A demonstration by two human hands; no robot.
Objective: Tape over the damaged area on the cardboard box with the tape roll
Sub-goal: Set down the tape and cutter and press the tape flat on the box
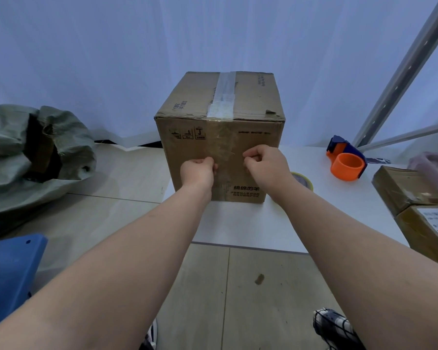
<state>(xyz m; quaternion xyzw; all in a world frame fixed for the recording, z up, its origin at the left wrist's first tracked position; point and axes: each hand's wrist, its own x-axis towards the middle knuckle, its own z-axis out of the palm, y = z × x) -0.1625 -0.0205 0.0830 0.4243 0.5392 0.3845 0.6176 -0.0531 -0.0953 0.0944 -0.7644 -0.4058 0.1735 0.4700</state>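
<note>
A brown cardboard box stands upright on the white table. Clear tape runs along its top seam and down the near face. My left hand and my right hand press against that near face, one on each side of the tape strip, fingers curled with the tips pinched at the tape's edges. A roll of clear tape lies flat on the table just right of the box, partly hidden behind my right wrist.
An orange and blue tape dispenser sits at the back right. Two taped parcels lie at the right edge. A grey-green sack lies on the floor to the left, a blue chair at bottom left. A metal frame rises right.
</note>
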